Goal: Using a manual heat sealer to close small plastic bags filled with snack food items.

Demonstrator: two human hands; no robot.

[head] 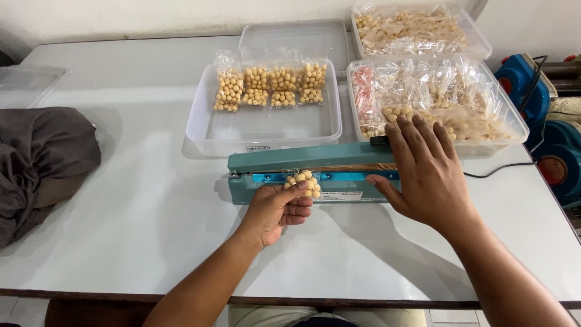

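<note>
A teal heat sealer (284,163) lies across the middle of the white table (151,230). My left hand (275,209) pinches a small clear bag of round beige snacks (305,183), holding its top under the sealer's arm. My right hand (426,172) lies flat with spread fingers on the right end of the sealer arm, pressing it down. Behind the sealer a clear plastic tub (266,130) holds several sealed bags of the same snacks (269,85) lined up along its far wall.
Two clear tubs (514,121) (478,42) at the right hold loose filled bags. An empty lid or tray (296,36) sits behind the middle tub. A grey cloth bundle (42,163) lies at the left. Blue machines (544,121) stand off the table's right edge, with a black cord (502,169).
</note>
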